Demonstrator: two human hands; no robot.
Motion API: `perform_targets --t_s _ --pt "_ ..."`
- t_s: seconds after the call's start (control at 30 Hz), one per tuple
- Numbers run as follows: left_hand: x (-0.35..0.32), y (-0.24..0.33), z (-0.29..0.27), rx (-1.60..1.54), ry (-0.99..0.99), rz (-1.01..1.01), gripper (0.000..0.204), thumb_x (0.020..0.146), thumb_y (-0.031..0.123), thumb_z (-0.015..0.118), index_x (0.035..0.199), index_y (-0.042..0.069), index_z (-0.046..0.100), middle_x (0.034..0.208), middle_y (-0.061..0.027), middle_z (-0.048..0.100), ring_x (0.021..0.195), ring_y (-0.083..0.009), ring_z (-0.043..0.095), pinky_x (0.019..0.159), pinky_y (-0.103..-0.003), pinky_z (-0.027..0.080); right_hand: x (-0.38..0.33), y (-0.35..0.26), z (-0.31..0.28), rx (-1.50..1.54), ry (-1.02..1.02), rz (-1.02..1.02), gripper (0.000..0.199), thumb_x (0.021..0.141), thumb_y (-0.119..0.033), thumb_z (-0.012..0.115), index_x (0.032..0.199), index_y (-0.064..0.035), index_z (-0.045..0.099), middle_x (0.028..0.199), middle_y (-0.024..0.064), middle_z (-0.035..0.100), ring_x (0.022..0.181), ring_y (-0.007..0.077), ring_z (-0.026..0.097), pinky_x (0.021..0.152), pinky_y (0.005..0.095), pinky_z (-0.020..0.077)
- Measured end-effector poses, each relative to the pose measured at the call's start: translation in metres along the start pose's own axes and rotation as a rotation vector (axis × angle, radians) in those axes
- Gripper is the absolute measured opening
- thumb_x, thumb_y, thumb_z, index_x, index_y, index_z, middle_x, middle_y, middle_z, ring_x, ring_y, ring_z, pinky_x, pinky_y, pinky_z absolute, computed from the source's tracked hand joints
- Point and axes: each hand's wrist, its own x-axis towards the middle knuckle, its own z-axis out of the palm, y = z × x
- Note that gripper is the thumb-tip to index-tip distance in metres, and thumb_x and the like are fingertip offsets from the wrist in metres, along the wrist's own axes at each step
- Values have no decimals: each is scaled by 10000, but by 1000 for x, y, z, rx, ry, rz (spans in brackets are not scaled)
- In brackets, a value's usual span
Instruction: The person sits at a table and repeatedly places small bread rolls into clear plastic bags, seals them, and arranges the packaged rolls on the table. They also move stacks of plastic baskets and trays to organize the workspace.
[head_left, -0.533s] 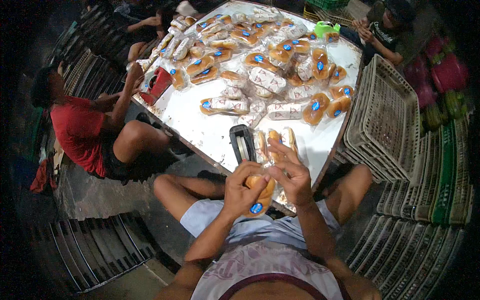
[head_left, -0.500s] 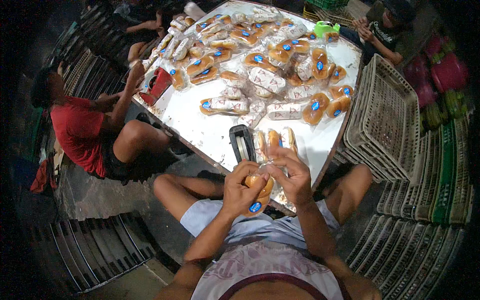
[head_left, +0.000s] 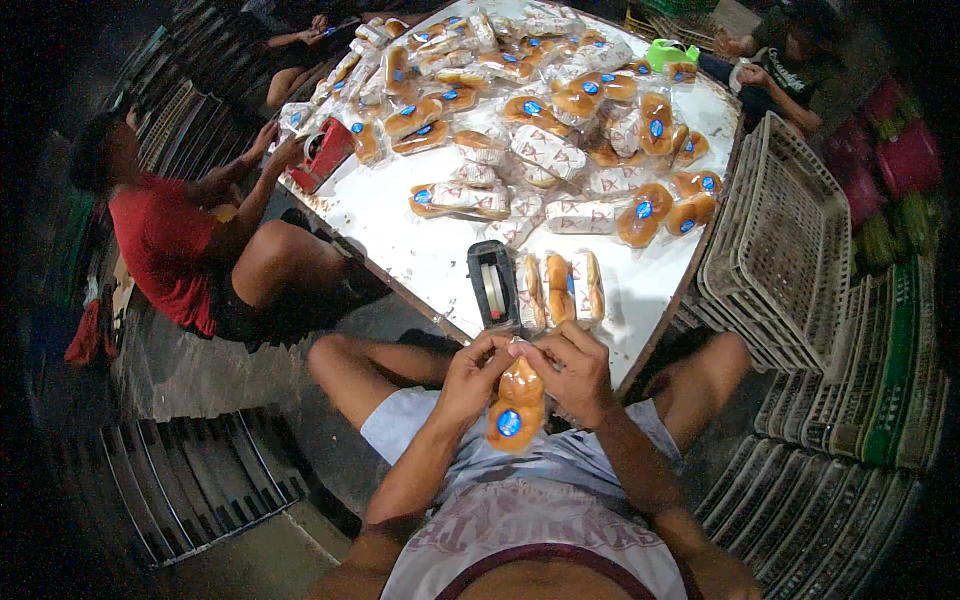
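Hands close together: left hand (head_left: 470, 380) and right hand (head_left: 580, 376) both pinch the far end of a bagged bun (head_left: 516, 408) between thumbs and fingers. Bun lies between and below them on the body side, above the lap, long axis pointing away from the wearer. Black tape dispenser (head_left: 490, 285) sits just beyond on the white worktop (head_left: 430, 262), nearer the left hand, similarly aligned; three wrapped buns (head_left: 557, 288) right beside it, heap of packaged buns (head_left: 545, 150) farther out.

The table (head_left: 390, 225) bears wrapped buns (head_left: 545, 155) and a tape dispenser (head_left: 490, 284).
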Motion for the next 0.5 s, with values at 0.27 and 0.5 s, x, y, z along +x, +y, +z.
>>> perform_targets --t_s 0.27,0.5 --pt "-20 -15 8 416 245 468 176 918 92 670 1010 20 539 975 -77 513 889 -172 546 837 -304 472 -56 15 47 1068 -199 720 526 928 -217 705 1375 -60 477 1322 60 531 1224 178 504 1050 332 427" --pt "-27 7 -6 471 60 513 535 776 159 773 1228 22 522 1191 -143 538 1157 -274 542 1005 -383 431 -35 17 42 1004 -441 567 800 917 -362 682 1535 -62 273 1438 166 448 1370 270 405 1153 383 318"
